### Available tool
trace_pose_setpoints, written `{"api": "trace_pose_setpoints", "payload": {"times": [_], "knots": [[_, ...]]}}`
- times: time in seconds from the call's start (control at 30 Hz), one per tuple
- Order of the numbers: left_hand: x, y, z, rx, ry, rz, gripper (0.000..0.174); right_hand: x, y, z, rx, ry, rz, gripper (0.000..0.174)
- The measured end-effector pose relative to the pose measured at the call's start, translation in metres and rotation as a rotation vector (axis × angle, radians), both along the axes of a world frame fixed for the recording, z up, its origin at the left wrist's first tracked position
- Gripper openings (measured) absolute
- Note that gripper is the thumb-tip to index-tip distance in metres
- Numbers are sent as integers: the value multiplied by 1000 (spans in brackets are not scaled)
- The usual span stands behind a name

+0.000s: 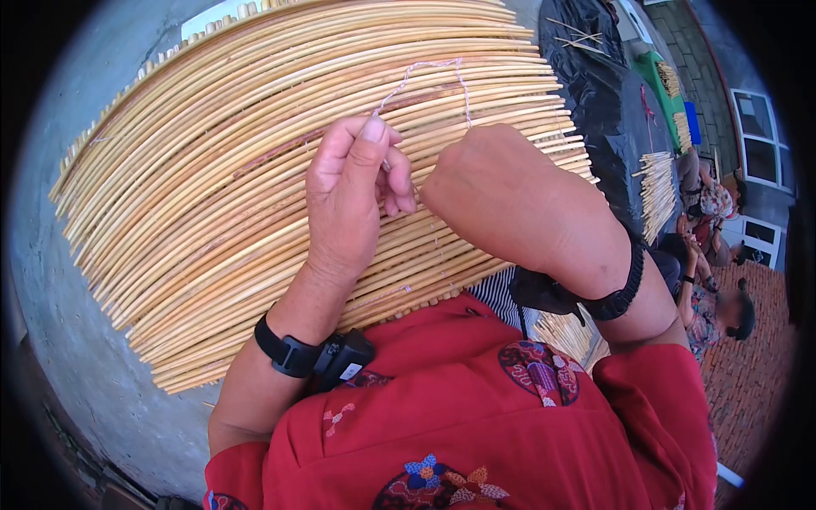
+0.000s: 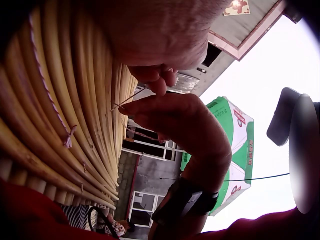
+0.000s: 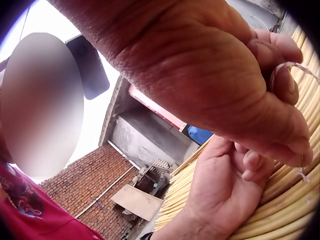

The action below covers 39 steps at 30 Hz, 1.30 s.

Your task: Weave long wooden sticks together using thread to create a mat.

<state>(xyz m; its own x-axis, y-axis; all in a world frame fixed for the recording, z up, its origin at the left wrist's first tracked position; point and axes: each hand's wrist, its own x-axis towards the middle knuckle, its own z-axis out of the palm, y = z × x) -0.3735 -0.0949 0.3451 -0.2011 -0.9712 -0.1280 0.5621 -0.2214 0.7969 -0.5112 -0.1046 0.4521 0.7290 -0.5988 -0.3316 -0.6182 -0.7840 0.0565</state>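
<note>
A pink-and-white twisted thread (image 1: pixel 414 66) loops over a curved panel of pale sticks (image 1: pixel 255 110). One end of its loop meets the thumb of my left hand (image 1: pixel 353 191), which pinches it against the index finger, the other fingers curled. Beside it, back of the hand up, my right hand (image 1: pixel 510 191) hides its fingertips in the head view. The left wrist view shows the right hand (image 2: pixel 182 122) pinching a thin needle-like piece (image 2: pixel 117 105) close to the sticks. Thread (image 3: pixel 287 65) passes through the curled fingers of the right hand (image 3: pixel 220 75) in the right wrist view.
Black plastic sheeting (image 1: pixel 595 110) lies beyond the panel's right edge, with a bundle of short sticks (image 1: pixel 656 191) on it. Several people sit at the far right near a brick surface (image 1: pixel 756 374). A knotted thread end (image 2: pixel 69 141) lies on the sticks.
</note>
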Motion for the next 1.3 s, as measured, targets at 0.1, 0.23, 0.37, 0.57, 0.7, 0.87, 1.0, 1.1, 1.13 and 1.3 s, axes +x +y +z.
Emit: {"api": "trace_pose_setpoints", "payload": {"times": [0.1,0.23,0.37,0.57,0.7,0.87,1.0,1.1,1.13,1.3], "knots": [[-1,0,-1,-6,11,3,24,0,1,-3,-20,-36,3,11],[-4,0,1,-1,41,54,24,10,-6,5,120,148,-99,12],[1,0,9,87,-204,70,29,7,-10,1,112,227,-99,12],[76,71,37,-494,-1208,240,23,12,-15,0,126,258,-139,17],[103,152,51,141,-671,97,19,10,-21,0,158,290,-188,18],[99,184,20,25,-594,-496,30,8,-31,3,234,230,-179,17],[86,178,13,-233,-819,-533,38,5,-40,1,346,190,-260,20],[83,192,-6,-449,-1009,-425,41,1,-38,4,349,175,-248,20],[83,193,-8,-458,-1024,-390,42,2,-37,7,353,167,-245,20],[73,189,27,-501,-1219,-140,41,-1,-45,7,401,140,-236,18]]}}
